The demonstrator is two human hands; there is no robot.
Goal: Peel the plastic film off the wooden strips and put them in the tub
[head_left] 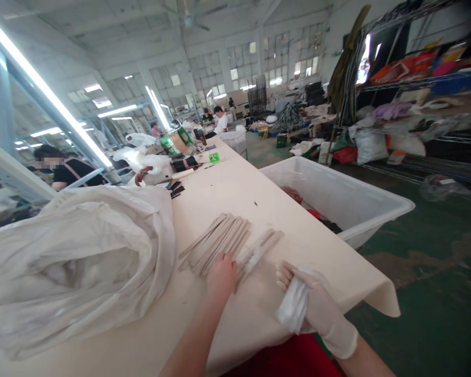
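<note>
A fanned pile of beige-grey strips (220, 241) lies on the cream-covered table (220, 183). My bare left hand (222, 275) is at the pile's near right end, its fingers curled down onto the strip ends; the fingertips are partly hidden. Just right of it, a smaller bunch of strips (257, 254) lies at a slant, with whitish material along it. My right hand (317, 298), in a thin white glove with bare-looking fingertips, is closed around a crumpled white cloth (294, 309) near the table's front edge.
A large pale fabric sack (141, 241) bulges on the left. Beyond the table's right edge stands a white plastic bin (361, 204) with dark and red pieces. Black strips (176, 188) and a green box (214, 157) lie farther back. A person (78, 170) sits at left.
</note>
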